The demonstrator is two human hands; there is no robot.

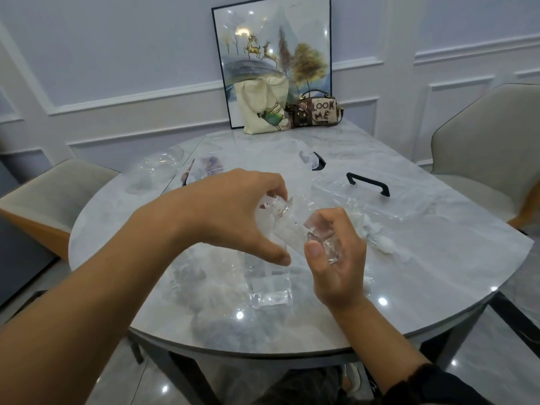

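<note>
I hold a clear glass bottle tilted above the marble table. My right hand grips its square base, thumb on the near side. My left hand curls its fingers round the bottle's upper end, where a clear stopper or cap shows. A second clear bottle lies on the table just below my hands.
A clear plastic box with a black handle sits behind right. Clear plastic packaging lies at the left. A canvas tote, a small handbag and a framed picture stand at the far edge. Chairs flank the table.
</note>
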